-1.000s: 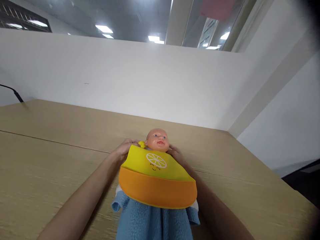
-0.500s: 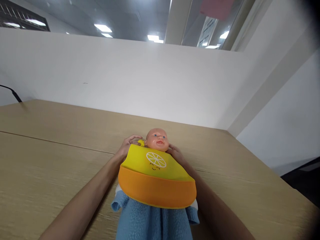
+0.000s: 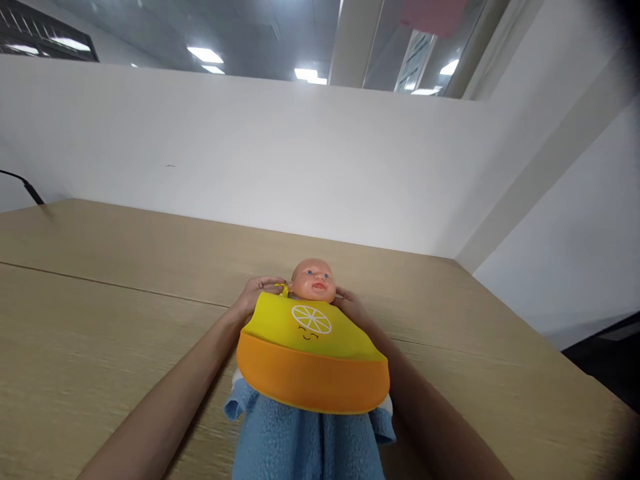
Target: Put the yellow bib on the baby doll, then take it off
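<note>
A baby doll (image 3: 313,277) in a blue fleece outfit (image 3: 280,440) lies on its back in front of me. Over its chest is a bib (image 3: 313,373), yellow above with a lemon slice and a smiling face, and an orange catch pocket below. Beside the doll's neck, my left hand (image 3: 263,291) pinches the bib's yellow neck strap (image 3: 283,291). On the other side, my right hand (image 3: 349,304) is at the neck, its fingertips partly hidden behind the doll's head and the bib edge. Whether it grips anything there cannot be seen.
The doll rests on a wooden table (image 3: 125,267) with a seam running across it. Behind stands a white partition (image 3: 280,160) topped by glass. A black cable (image 3: 31,191) hangs at the far left, and a dark object (image 3: 610,353) is at the right edge.
My left fingers have closed down over the yellow strap, which stood more exposed before. The doll and bib have shifted very slightly left; my right hand stays by the neck.
</note>
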Demonstrator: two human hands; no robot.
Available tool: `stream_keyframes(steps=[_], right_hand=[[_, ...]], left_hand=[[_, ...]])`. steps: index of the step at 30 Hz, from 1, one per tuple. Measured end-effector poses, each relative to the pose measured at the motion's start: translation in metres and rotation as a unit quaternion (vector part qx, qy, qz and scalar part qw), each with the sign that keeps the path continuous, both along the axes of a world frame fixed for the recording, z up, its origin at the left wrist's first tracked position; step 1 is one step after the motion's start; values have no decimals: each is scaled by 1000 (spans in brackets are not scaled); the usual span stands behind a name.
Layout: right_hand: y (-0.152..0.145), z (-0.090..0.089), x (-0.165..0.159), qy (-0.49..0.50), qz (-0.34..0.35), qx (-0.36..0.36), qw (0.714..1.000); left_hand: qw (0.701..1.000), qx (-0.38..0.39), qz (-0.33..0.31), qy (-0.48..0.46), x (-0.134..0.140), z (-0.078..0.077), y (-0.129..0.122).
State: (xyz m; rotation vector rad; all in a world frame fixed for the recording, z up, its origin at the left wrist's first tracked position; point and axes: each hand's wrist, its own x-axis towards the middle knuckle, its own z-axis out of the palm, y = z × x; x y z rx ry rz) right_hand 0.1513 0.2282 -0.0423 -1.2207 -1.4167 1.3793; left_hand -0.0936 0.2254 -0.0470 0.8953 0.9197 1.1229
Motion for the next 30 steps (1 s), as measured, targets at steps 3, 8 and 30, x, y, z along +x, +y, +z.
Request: stream_keyframes(steps=[3, 8, 30], right_hand=[[-4, 5, -2, -15, -13, 3, 1000], [-7, 10, 0, -44, -6, 22, 999], [0, 11, 12, -284, -20, 129, 950]], left_hand=[[1000, -3, 8, 23, 0, 3, 0], [999, -17, 0, 50, 0, 4, 0], [993, 33, -90, 62, -12, -3, -4]])
